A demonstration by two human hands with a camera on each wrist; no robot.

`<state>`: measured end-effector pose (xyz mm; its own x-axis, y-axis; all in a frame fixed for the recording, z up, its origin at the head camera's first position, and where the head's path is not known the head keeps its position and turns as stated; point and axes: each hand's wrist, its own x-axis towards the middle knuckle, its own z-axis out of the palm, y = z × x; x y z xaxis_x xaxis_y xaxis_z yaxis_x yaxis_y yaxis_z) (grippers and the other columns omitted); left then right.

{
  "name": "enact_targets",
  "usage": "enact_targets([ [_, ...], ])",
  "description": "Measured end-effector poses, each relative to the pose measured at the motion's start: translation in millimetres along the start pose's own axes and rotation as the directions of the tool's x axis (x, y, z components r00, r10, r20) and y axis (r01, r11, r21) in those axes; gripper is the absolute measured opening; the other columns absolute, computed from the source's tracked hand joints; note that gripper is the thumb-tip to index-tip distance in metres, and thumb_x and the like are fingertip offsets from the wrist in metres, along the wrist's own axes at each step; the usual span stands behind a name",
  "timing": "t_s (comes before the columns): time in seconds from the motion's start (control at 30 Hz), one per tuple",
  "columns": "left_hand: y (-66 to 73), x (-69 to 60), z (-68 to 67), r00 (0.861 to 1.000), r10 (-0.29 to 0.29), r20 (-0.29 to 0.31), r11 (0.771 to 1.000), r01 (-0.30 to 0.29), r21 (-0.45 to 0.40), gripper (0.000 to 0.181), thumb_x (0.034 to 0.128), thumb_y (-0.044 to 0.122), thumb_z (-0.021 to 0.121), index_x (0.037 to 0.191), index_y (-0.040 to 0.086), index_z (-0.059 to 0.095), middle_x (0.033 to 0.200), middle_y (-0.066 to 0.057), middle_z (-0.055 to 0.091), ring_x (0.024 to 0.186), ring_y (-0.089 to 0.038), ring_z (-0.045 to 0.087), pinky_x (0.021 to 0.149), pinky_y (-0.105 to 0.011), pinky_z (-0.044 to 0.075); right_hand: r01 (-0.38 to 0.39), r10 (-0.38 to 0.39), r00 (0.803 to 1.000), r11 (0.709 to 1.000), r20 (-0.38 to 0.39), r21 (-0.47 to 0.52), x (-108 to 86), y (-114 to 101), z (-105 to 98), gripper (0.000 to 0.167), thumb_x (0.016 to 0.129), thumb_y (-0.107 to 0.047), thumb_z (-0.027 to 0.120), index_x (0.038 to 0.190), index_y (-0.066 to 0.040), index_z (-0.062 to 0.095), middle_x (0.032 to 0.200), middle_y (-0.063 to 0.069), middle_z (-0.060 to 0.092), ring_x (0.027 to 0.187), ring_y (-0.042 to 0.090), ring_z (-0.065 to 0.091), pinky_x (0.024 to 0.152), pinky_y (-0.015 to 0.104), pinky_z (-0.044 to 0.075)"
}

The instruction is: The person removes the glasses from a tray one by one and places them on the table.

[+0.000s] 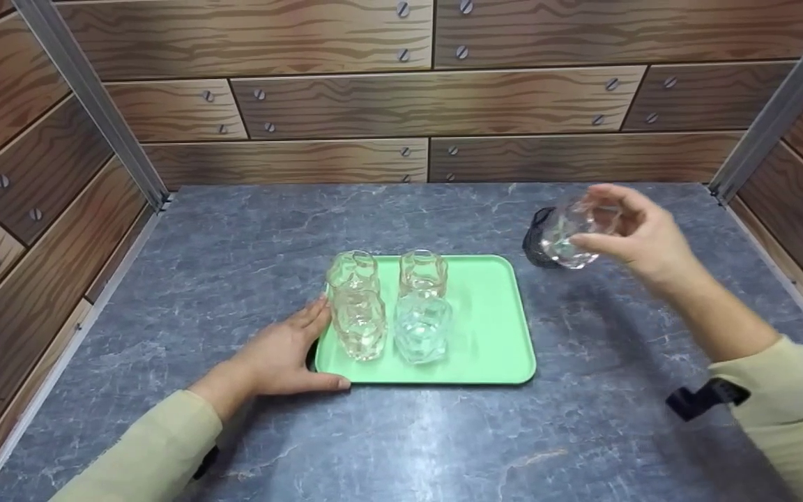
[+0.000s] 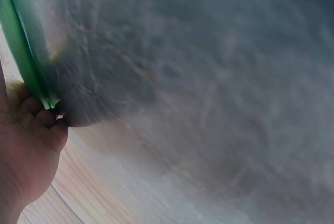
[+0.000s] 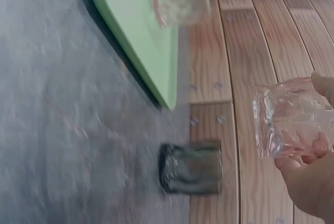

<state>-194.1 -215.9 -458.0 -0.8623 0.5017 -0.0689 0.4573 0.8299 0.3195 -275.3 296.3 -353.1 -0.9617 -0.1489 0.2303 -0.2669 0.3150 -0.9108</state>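
In the head view my right hand (image 1: 642, 237) holds a clear glass (image 1: 565, 237) in the air, thumb and fingers round its sides. The right wrist view shows this faceted glass (image 3: 287, 114) tipped on its side in that camera's picture. Just behind it, partly hidden, a dark glass (image 1: 535, 240) stands on the table. My left hand (image 1: 279, 359) grips the left front corner of a green tray (image 1: 488, 321), thumb at the front rim and fingers along the left rim. Several glasses stand on the tray's left half, among them a bluish one (image 1: 422, 331) and a pinkish one (image 1: 423, 272).
The table (image 1: 234, 230) has a dark blue-grey marbled top. Wood-patterned walls (image 1: 401, 104) enclose it at the back and sides, with metal posts (image 1: 757, 118) in the corners. The tray's right half carries no glass.
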Motion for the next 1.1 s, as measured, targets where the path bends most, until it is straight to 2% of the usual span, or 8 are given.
enact_targets([
  [0.1,-0.1,0.0,0.2,1.0,0.001,-0.002,1.0,-0.001,0.0,0.131,0.0805,0.09,0.062,0.167,0.0,0.023,0.174,-0.02,0.012,0.159,-0.041,0.019,0.126,-0.056,0.027,0.015,-0.017,1.0,0.993,0.021,0.119,3.7,4,-13,0.065,0.086,0.009,0.083,0.144,-0.012,0.061,0.129,0.003,0.066,0.111,0.015,0.065,0.087,0.019,0.059],
  [0.2,0.0,0.4,0.2,1.0,0.002,-0.002,1.0,-0.002,0.0,0.131,0.0807,0.089,0.063,0.167,0.0,0.023,0.174,-0.021,0.012,0.159,-0.041,0.019,0.126,-0.056,0.027,0.02,-0.032,0.998,0.968,0.045,0.25,6.9,9,-24,0.064,0.085,0.017,0.079,0.14,-0.011,0.063,0.127,0.006,0.068,0.11,0.015,0.068,0.086,0.021,0.06],
  [0.3,0.3,0.5,0.3,1.0,0.0,-0.001,1.0,0.0,-0.001,0.131,0.0807,0.089,0.063,0.167,0.0,0.023,0.174,-0.021,0.012,0.159,-0.041,0.02,0.125,-0.056,0.027,0.02,-0.039,0.998,0.956,0.058,0.294,9.3,15,-33,0.062,0.086,0.02,0.076,0.138,-0.011,0.064,0.127,0.006,0.068,0.111,0.015,0.069,0.086,0.021,0.06],
  [0.43,0.3,0.0,0.5,1.0,-0.003,-0.003,1.0,0.003,0.003,0.131,0.0805,0.09,0.063,0.167,0.0,0.023,0.174,-0.02,0.012,0.159,-0.041,0.02,0.125,-0.057,0.027,0.008,-0.026,0.998,0.951,0.052,0.31,12.9,25,-44,0.061,0.087,0.022,0.073,0.137,-0.013,0.065,0.126,0.004,0.068,0.111,0.015,0.067,0.085,0.019,0.059],
  [0.67,-0.1,-0.7,0.5,1.0,0.015,-0.016,1.0,-0.015,0.004,0.13,0.0821,0.089,0.062,0.167,-0.002,0.023,0.174,-0.022,0.014,0.159,-0.041,0.021,0.125,-0.056,0.029,0.003,-0.014,1.0,0.915,0.024,0.404,17.8,45,-55,0.062,0.085,0.029,0.067,0.131,-0.011,0.069,0.123,0.004,0.071,0.108,0.015,0.068,0.083,0.02,0.059],
  [1.1,-0.5,-0.6,1.3,1.0,0.007,-0.012,1.0,-0.007,0.0,0.13,0.0815,0.089,0.063,0.166,-0.001,0.023,0.174,-0.021,0.013,0.159,-0.041,0.019,0.126,-0.056,0.027,-0.082,0.069,0.996,0.928,0.048,0.365,19.3,79,-66,0.058,0.089,0.023,0.069,0.132,-0.016,0.066,0.123,0.0,0.069,0.114,0.013,0.063,0.086,0.017,0.056],
])
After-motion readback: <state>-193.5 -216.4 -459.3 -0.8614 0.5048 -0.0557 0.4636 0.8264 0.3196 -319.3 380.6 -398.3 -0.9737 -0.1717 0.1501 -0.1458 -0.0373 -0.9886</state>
